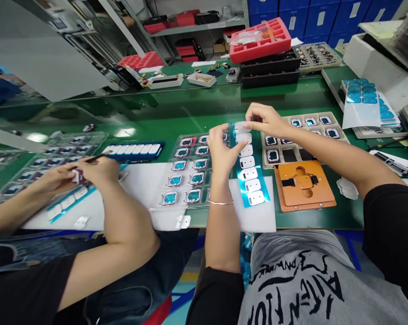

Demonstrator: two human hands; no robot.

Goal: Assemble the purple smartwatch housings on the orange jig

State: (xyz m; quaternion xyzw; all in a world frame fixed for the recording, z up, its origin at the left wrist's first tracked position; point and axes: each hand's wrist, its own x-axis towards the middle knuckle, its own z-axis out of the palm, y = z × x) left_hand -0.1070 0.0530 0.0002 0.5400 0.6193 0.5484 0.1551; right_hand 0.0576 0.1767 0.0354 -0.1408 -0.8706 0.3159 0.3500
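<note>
A blue film strip with a row of white rounded stickers (247, 162) runs away from me, its near end over a white sheet (238, 219). My left hand (221, 151) grips the strip's left edge, thumb lying over the stickers. At the strip's far end, my right hand (263, 119) pinches the top sticker or film edge; exactly which is hidden by the fingers. Left of my left hand is a clear tray (189, 171) of small square frames with blue-filmed faces. Right of the strip sit a beige tray (339, 128) with similar parts and an orange fixture plate (305, 186).
At left, a co-worker's hands (99, 171) hold a small part and a dark slim tool. Loose white pieces (347, 188) lie right of the fixture. Farther back stand a red foam tray (261, 39) on black trays and blue sticker sheets (363, 104).
</note>
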